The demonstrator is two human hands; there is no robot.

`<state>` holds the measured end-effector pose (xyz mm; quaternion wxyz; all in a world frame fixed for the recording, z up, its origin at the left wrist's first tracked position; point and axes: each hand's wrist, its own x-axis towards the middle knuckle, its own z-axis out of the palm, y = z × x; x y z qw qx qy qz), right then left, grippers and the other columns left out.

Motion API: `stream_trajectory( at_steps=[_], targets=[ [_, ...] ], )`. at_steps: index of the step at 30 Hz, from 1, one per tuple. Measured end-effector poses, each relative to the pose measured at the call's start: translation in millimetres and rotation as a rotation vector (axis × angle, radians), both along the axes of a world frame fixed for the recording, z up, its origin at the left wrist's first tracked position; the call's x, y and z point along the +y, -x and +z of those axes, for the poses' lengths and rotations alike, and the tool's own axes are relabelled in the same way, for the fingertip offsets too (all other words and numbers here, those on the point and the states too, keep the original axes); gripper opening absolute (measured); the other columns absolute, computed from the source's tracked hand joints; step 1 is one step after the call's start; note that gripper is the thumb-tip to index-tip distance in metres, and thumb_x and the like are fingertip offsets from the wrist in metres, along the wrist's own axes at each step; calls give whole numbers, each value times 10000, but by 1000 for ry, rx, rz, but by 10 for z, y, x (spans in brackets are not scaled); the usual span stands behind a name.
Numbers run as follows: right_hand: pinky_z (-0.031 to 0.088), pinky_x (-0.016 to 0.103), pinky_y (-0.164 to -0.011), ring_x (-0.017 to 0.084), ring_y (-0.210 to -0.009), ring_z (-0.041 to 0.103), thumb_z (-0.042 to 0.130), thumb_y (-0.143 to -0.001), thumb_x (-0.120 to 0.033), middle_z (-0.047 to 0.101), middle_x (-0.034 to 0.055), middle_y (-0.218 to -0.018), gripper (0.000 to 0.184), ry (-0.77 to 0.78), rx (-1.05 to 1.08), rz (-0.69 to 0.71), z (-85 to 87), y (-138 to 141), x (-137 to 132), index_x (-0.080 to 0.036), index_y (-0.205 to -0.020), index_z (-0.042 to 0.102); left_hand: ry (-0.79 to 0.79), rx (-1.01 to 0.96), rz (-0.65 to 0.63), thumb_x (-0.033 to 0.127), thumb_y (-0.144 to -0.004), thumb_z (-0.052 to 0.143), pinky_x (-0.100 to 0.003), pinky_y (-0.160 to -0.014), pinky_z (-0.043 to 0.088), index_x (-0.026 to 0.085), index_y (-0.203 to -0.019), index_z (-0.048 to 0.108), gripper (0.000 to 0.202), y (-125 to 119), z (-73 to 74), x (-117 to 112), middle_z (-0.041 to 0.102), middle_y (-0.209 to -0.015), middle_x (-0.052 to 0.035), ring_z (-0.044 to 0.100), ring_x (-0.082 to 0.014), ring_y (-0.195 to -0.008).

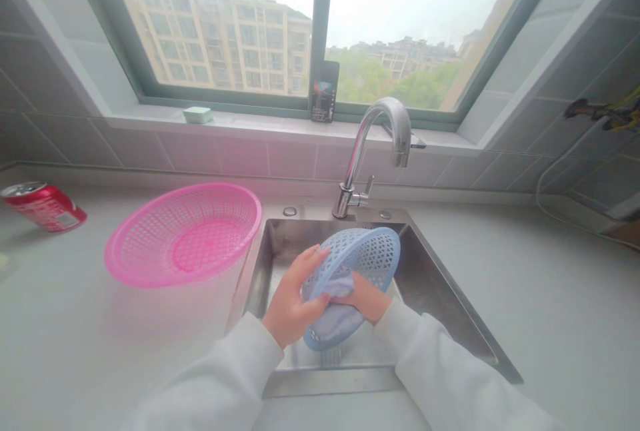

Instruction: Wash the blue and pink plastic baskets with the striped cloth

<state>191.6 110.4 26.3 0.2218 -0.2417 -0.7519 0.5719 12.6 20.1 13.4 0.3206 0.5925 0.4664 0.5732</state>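
My left hand [293, 298] grips the edge of a pale blue plastic mesh basket [367, 261], holding it tilted over the stainless steel sink [260, 278]. My right hand [363, 298] is inside the tilted basket, pressing a pale grey-blue cloth [333, 324] against its inner surface. Part of the cloth hangs toward the basket's lower rim. White sleeves cover both my forearms. A chrome gooseneck faucet [380, 144] rises behind the sink, above my hands. Its spout is not over the basket.
A pink plastic mesh basket [183, 244] sits on the counter left of the sink, and a red drink can [44, 206] lies on its side further left. A pale green soap dish [197, 114] and a dark upright card [324, 91] stand on the window sill.
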Motion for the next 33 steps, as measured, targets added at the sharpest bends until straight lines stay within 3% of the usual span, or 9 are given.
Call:
stream_trajectory(
  at_steps=[4,9,16,21,28,33],
  targets=[
    [431,535,-1226,335,-1305,655,740,-873,-450,783,64,-1275,317,25,67,-6,114,-3,-43,-294,-1146,784,16,-78,-1,409,-860,718,-580,-1281,305,296,-1474,623,632,-12,-18,4,538,-1597,-91,458,-384,-1501],
    [441,592,-1195,371,-1224,695,842,-719,-310,814,61,-1187,444,-60,-103,96,1,30,-22,-297,-1160,794,37,-51,-4,411,-841,742,-601,-1282,290,297,-1462,636,640,1,-24,11,546,-1589,-99,439,-402,-1513],
    [435,554,-1218,348,-1356,625,753,-873,-448,775,62,-1308,363,14,31,17,83,-30,-21,-304,-1204,794,23,-59,-14,418,-857,721,-608,-1285,282,302,-1471,625,632,-10,0,3,543,-1593,-97,447,-398,-1507],
    [437,599,-1200,376,-1234,696,861,-716,-345,808,77,-1216,467,-3,-70,27,49,15,-41,-269,-1172,794,49,-40,-5,426,-837,742,-600,-1283,290,289,-1456,641,641,-5,7,5,544,-1592,-105,434,-406,-1517],
    [476,539,-1184,333,-1266,682,766,-843,-406,800,68,-1215,284,57,52,3,154,13,-62,-279,-1095,797,48,-68,-3,420,-844,727,-600,-1281,293,285,-1462,633,639,-15,22,0,549,-1588,-104,460,-397,-1497],
    [463,612,-1169,374,-1198,711,837,-728,-341,807,108,-1198,436,9,-64,6,55,18,-42,-229,-1145,777,63,-59,18,423,-829,747,-599,-1285,289,283,-1440,652,634,-14,21,2,548,-1589,-104,445,-403,-1509]
  ],
)
